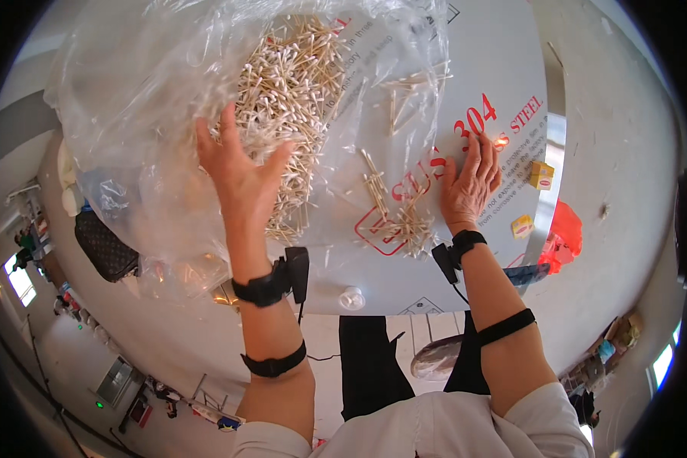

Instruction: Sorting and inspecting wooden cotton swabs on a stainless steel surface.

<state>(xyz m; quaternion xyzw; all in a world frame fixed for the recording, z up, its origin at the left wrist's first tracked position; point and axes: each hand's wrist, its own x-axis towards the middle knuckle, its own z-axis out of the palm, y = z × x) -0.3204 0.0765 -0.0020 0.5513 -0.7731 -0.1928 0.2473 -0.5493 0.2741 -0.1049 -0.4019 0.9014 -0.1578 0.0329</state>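
Observation:
A large heap of cotton swabs [290,91] with white tips and pale sticks lies on a clear plastic sheet [145,69] at the far left of the table. My left hand [244,172] is spread at the heap's near left side, fingers apart, nothing seen in its grasp. Flat on the steel-grey tabletop [481,61] rests my right hand [469,183], its fingers stretched forward. Just left of it is a small loose cluster of swabs [412,229], and a few more swabs [374,183] lie scattered between the hands.
Two small yellow boxes [542,175] sit by the table's right edge, near a red plastic bag [563,237]. A small white round object [351,298] stands at the front edge. A dark patterned bag [103,244] is at the left.

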